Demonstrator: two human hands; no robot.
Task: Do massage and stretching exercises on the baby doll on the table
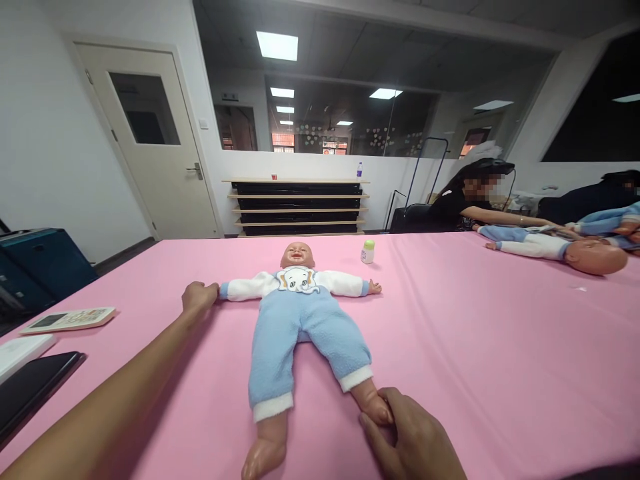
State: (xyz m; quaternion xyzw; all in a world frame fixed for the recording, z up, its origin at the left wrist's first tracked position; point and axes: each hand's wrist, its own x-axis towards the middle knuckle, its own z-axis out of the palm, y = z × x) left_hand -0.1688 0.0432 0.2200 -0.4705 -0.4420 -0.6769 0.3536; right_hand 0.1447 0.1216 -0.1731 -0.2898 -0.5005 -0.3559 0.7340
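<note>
A baby doll point(300, 313) in a blue-and-white fleece suit lies on its back on the pink tablecloth point(475, 347), head away from me, arms spread. My left hand point(199, 297) is closed around the doll's hand at the end of its left-side sleeve. My right hand point(407, 437) grips the doll's bare foot on the right, near the table's front edge. The other bare foot point(263, 453) lies free.
A small white bottle with a green cap point(368, 251) stands beyond the doll. A remote control point(70, 319), a white box and a dark phone point(30, 387) lie at the left. At the far right a person point(475, 200) handles another doll point(555, 248). A door and low shelves stand behind.
</note>
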